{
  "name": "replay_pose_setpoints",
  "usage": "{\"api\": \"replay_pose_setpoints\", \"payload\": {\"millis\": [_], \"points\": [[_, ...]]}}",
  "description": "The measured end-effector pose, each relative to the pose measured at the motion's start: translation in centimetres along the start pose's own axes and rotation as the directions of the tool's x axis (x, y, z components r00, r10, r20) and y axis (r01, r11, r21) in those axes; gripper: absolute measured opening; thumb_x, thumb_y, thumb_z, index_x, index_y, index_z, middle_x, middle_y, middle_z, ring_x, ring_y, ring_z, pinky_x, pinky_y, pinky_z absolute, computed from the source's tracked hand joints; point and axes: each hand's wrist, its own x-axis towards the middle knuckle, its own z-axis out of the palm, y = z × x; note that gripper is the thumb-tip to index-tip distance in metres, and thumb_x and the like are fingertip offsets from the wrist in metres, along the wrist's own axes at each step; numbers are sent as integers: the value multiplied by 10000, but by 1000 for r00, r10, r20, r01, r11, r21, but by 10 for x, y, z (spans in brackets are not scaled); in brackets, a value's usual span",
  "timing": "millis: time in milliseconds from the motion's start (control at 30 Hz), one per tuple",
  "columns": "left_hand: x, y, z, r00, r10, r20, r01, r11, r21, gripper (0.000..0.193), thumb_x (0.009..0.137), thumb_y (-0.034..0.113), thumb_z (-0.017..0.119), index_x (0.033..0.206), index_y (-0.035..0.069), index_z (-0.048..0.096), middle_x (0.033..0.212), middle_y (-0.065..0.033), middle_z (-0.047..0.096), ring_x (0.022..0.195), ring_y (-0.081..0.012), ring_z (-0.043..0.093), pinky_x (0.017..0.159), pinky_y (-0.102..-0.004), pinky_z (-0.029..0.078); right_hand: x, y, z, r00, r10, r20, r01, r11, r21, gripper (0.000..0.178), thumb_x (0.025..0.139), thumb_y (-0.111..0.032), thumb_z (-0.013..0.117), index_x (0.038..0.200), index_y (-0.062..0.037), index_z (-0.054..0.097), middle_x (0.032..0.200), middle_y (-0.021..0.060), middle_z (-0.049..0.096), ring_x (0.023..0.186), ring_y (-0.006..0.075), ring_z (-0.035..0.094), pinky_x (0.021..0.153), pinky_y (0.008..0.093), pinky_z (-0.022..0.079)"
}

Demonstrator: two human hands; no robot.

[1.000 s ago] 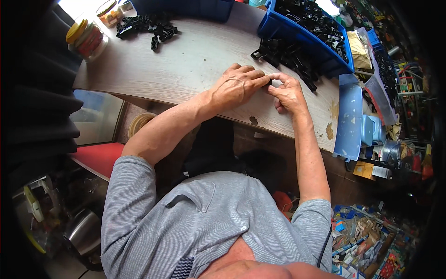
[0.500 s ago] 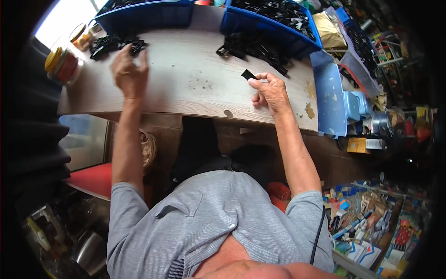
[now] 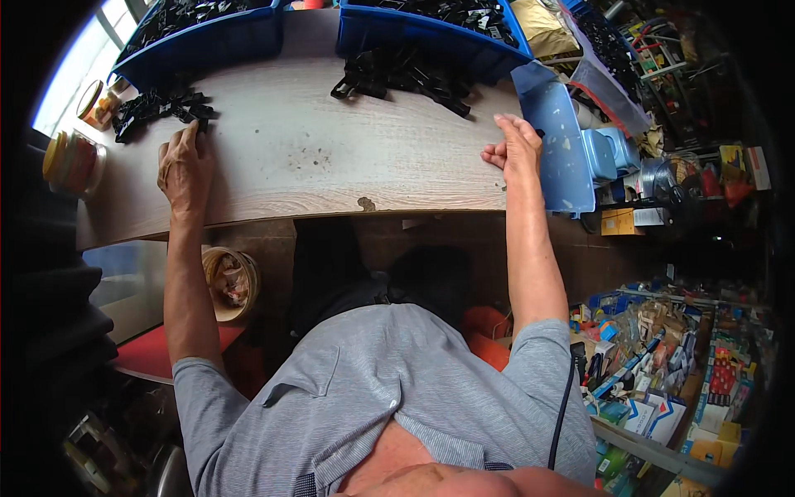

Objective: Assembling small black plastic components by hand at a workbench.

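My left hand (image 3: 185,170) reaches to the near edge of the left heap of black plastic pieces (image 3: 157,108). Its thumb and forefinger close on a small black plastic piece (image 3: 202,126) there. On the right, my right hand (image 3: 520,147) hovers at the table's right edge beside a light-blue tray (image 3: 563,153), its fingers loosely bent and apart. A small dark piece (image 3: 540,132) shows just past its knuckles against the tray, seemingly out of the fingertips. Another heap of black plastic pieces (image 3: 406,79) lies at the back, left of that hand.
Two blue bins (image 3: 207,45) (image 3: 435,37) full of black pieces stand along the back of the pale wooden table (image 3: 273,182). Yellow-lidded jars (image 3: 74,161) sit at the left edge. Below are a waste bucket (image 3: 248,286) and, right, cluttered shelves (image 3: 646,356).
My right hand has moved right to the light-blue tray, and the black piece is no longer between its fingertips. My left hand has closed at the left heap. The view has shifted right.
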Motion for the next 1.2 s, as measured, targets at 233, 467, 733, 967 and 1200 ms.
{"api": "replay_pose_setpoints", "payload": {"millis": [233,467,733,967,1200], "points": [[-13,52,-7,985,174,-9,-172,965,-199,244,952,141,664,1188,100,714,1104,-85,747,982,-292,693,872,-396,557,3,-12,44,992,54,117,-21,965,-262,354,870,-257,820,1155,-76,712,557,-5,525,456,110,561,449,279,545],[-31,121,-1,970,-35,241,230,457,-859,267,958,89,694,1218,30,699,1023,-86,774,863,-125,715,754,-264,563,-3,-8,41,972,58,229,11,957,-290,213,874,-225,814,954,-65,698,531,-18,520,413,77,519,394,259,495],[-41,222,-1,817,50,575,565,-276,-778,298,1003,127,649,1262,-20,649,1101,-108,720,955,-178,725,802,-312,615,-44,15,52,942,50,331,-78,994,71,227,869,-182,820,919,-59,637,500,0,520,408,130,568,421,311,542],[-39,239,6,786,174,593,604,-417,-679,290,1013,108,646,1279,-7,641,1103,-112,723,967,-191,726,810,-329,633,-85,28,97,877,-145,459,-1,953,303,158,898,-133,793,951,-38,679,719,3,649,470,68,492,478,254,493],[-27,206,6,940,232,249,196,227,-954,218,961,32,655,1170,38,715,1046,-91,737,883,-203,728,742,-335,588,-81,16,104,846,1,533,-22,999,32,273,874,-110,802,1063,27,661,728,32,663,478,74,524,470,250,501]]}}
